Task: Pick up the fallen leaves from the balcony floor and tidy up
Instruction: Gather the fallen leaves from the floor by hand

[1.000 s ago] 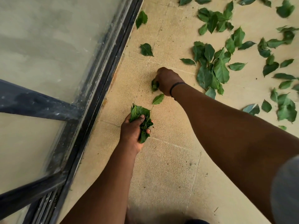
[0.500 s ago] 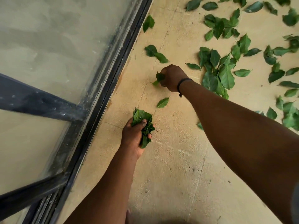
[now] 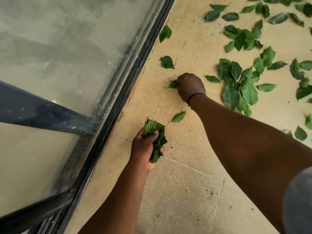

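My left hand (image 3: 145, 149) grips a thick bunch of green leaves (image 3: 155, 134) low over the beige tiled balcony floor (image 3: 185, 191). Farther out, my right hand (image 3: 190, 86) reaches down to the floor with its fingers curled round a small green leaf (image 3: 173, 84). One loose leaf (image 3: 179, 116) lies between the two hands. Another leaf (image 3: 166, 62) lies just beyond my right hand, and a third (image 3: 165, 33) sits against the door track. Several more leaves (image 3: 239, 85) are scattered in a heap to the right of my right wrist.
A sliding glass door with a dark metal frame (image 3: 118, 102) runs diagonally along the left side. Many more leaves (image 3: 243, 36) cover the floor at the upper right. A grey sleeve (image 3: 298, 200) shows at the right edge.
My right hand has stayed near the floor beside the door track, still closed on a small leaf. My left hand keeps its bunch in the same place. The view shifted slightly.
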